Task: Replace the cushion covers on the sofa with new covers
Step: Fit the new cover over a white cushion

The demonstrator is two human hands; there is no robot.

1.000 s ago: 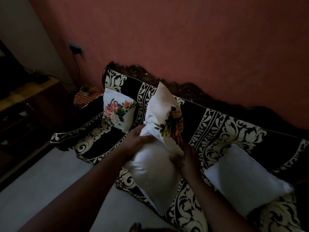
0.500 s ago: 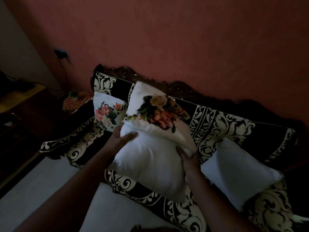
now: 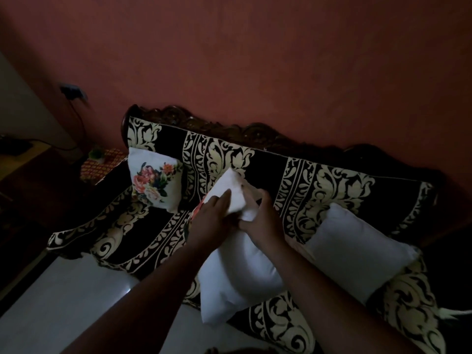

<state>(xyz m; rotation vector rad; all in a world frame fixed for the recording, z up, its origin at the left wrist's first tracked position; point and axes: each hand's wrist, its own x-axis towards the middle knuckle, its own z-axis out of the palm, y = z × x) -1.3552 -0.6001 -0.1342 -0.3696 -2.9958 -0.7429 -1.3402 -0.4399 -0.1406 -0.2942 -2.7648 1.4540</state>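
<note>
My left hand (image 3: pixel 213 221) lies on the top of the white cushion (image 3: pixel 242 272) that stands on its lower corner at the front edge of the sofa (image 3: pixel 319 180), leaning toward me. The fingers (image 3: pixel 221 200) of that hand are stretched out straight and close together, pressing flat on the bunched floral cover (image 3: pixel 236 194), whose white cloth is gathered over the cushion's upper end; a strip of its flower print shows just left of my wrist. My right hand (image 3: pixel 263 221) is on the other side of the same bundle, its fingers curled round a fold of the cover where it meets the cushion, gripping the cloth. The two hands nearly touch above the cushion's bare white body. A second bare cushion (image 3: pixel 357 251) leans on the sofa seat to the right, close to my right forearm but apart from the one I hold. At the sofa's left end a covered floral cushion (image 3: pixel 154 181) rests upright against the backrest. Light floor (image 3: pixel 63 302) spreads below the sofa front.
</note>
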